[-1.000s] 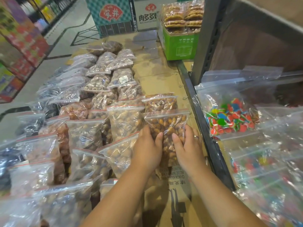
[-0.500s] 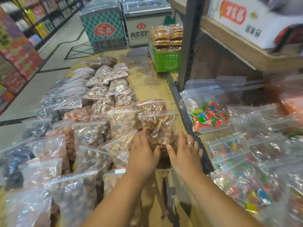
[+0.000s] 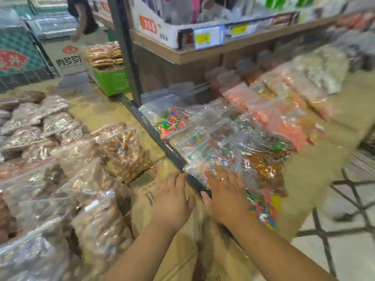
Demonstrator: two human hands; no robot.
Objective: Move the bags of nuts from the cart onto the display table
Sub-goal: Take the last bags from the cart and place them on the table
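Note:
A clear zip bag of brown nuts (image 3: 126, 153) lies on the cardboard-covered display table (image 3: 97, 110), at the right end of rows of several similar nut bags (image 3: 40, 138). My left hand (image 3: 172, 199) hovers flat over bare cardboard just right of that bag, fingers straight, holding nothing. My right hand (image 3: 225, 191) is beside it, fingers spread, over the edge of the bags of colourful candy (image 3: 223, 147). No cart is in view.
A dark metal shelf post and rail (image 3: 154, 136) divide the nut table from the candy bags. A green box of biscuits (image 3: 111, 80) stands at the back. A wooden shelf (image 3: 203, 51) hangs above. A person (image 3: 83, 17) stands far back.
Both hands let go of the nut bag and moved right, off it. The view swung to the right, toward the candy bags and shelf.

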